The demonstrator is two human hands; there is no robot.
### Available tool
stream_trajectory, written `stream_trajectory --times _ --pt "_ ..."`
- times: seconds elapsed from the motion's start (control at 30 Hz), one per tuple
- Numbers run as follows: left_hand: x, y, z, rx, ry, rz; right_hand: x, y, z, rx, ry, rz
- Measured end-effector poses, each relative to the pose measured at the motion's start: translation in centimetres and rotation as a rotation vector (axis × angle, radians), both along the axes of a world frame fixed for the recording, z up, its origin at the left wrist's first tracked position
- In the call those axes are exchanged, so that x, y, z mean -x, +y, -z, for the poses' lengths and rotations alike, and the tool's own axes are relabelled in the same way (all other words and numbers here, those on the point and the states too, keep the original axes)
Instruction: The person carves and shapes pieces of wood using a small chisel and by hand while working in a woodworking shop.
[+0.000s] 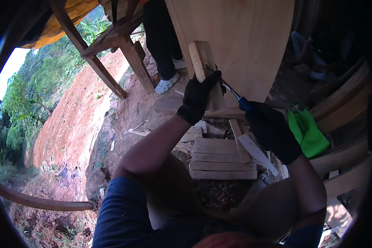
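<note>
In a black glove, my left hand [197, 97] is closed around a pale wooden block [201, 56], held upright and slightly tilted before a large wooden panel [252, 37]. My right hand [275, 132], gloved in black too, grips a blue-handled tool with a slim metal shaft [232, 90]. The shaft slants up and left toward the block beside my left fingers. Its tip is hidden there, so I cannot tell whether it is a screwdriver or a chisel.
Below my hands lie a slatted wooden piece [223, 159] and offcuts [256, 153]. A bright green bag [308, 130] sits at right by curved timbers [343, 91]. Another person's dark-trousered leg and white shoe [167, 84] stand by a wooden frame [136, 64]. A dirt slope [74, 128] falls at left.
</note>
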State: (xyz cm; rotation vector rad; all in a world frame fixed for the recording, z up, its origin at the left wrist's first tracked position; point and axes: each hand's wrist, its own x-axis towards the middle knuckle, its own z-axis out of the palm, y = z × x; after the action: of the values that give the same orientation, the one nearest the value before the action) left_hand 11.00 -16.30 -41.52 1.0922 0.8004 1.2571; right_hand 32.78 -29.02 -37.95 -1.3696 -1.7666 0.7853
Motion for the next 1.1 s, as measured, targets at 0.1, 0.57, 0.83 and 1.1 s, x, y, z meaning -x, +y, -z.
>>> stream_trajectory --times 0.1,0.57,0.83,1.1 --pt "0.1 -0.1 0.3 -0.033 -0.04 0.042 0.5 -0.6 -1.3 0.262 0.226 0.033" --pt "0.5 -0.4 0.3 -0.047 -0.143 0.161 -0.3 -0.3 0.2 -0.372 -0.286 -0.091" --pt "-0.2 -0.7 -0.6 -0.076 0.004 -0.01 -0.6 0.3 0.4 -0.253 -0.227 -0.119" --pt "-0.6 -1.6 -1.4 -0.115 0.17 -0.146 0.2 -0.2 -0.2 -0.334 -0.21 0.115"
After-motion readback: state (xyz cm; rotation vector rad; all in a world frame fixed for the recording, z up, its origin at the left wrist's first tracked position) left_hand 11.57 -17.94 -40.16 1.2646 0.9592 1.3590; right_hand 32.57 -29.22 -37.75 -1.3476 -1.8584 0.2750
